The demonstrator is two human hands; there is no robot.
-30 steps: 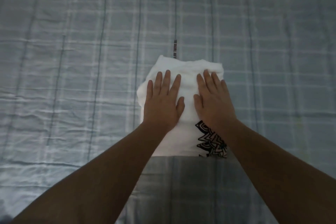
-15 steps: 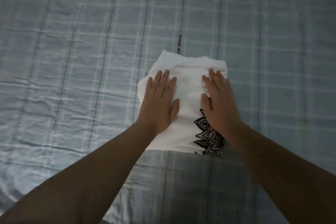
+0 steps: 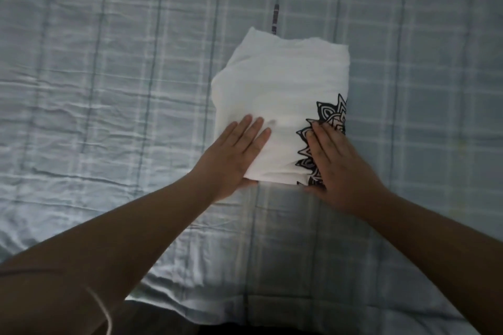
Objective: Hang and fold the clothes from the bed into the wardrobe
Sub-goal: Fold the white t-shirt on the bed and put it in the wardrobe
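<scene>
The folded white T-shirt (image 3: 283,106) lies flat on the checked bedsheet (image 3: 109,90), its long axis running straight away from the person, so nearly the whole bundle sits ahead of both hands; only its near edge is under them. The left hand (image 3: 234,155) rests palm down on the near left corner, fingers extended and together, the heel of the palm off the cloth on the sheet; this grip is open, pressing and not pinching. The right hand (image 3: 337,166) lies likewise flat over the near right corner, covering part of the black mandala print (image 3: 330,114), which runs along the shirt's right edge just beyond its fingertips; whether its thumb has slid beneath the near edge cannot be told, though the fingers are spread and hold nothing. Both hands are about equally near, one at each corner, with bare white cloth between them.

By my judgement the fold is finished and the coming move is a lift; it turns on that near edge lying directly under the palms, so each grip would have to slip under its corner and carry the bundle level, lest the far end, well ahead of the hands, sag and open. The wardrobe is not in view.
</scene>
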